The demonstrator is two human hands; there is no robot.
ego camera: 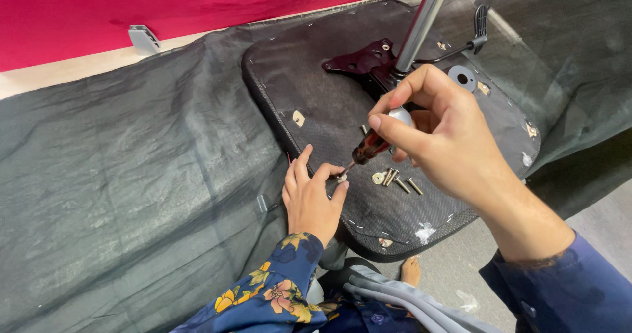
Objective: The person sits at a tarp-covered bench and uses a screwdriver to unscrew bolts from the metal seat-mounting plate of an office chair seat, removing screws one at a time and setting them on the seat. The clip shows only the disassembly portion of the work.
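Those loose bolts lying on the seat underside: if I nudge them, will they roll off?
The bolts look round-shanked, so they would probably roll a little. The fabric-covered seat base looks flat and rough, likely slowing them. Their wide heads would probably curve their path.

Two hands are at work: the left hand (308,198) and the right hand (438,132). There is one screwdriver (368,148), one upturned chair seat (316,102), one metal post (421,23), one round washer (462,78), and about four loose bolts (398,181).
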